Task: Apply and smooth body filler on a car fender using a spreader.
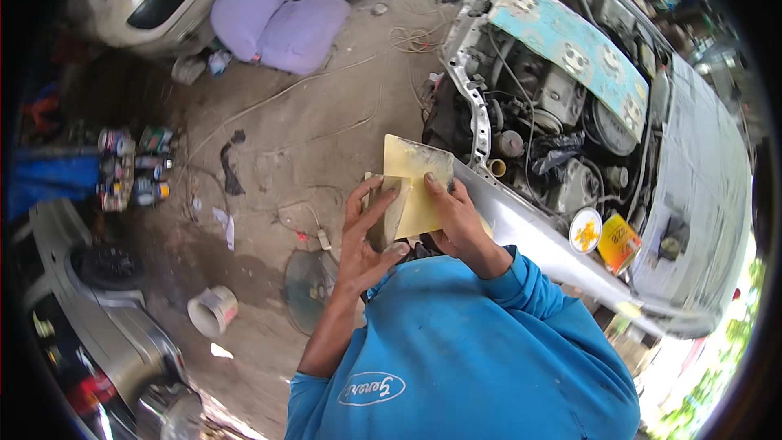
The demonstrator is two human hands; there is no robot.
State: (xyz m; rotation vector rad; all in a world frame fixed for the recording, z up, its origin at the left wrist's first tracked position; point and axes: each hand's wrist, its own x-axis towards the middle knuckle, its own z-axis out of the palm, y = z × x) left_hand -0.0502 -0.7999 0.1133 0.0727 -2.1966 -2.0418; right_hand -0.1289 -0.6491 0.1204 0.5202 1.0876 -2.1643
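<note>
In front of my chest I hold a yellow sheet [411, 161] that looks like worn sandpaper, its upper right edge smeared dark. My right hand [464, 224] is closed on its right side, thumb on top and fingers beneath. A flat beige block [384, 224] lies against the sheet's left side. My left hand [366, 232] is closed around that block, fingers over its upper end and thumb near its lower end. Part of the block is hidden by the fingers and the sheet.
To the right is a car with an exposed engine bay [554, 98], partly covered by a light blue panda-print cloth [574, 53]. A white lid with orange paste [586, 230] and a yellow-orange can [619, 243] rest on the car. A white bucket [213, 311] and cables [285, 102] lie on the floor.
</note>
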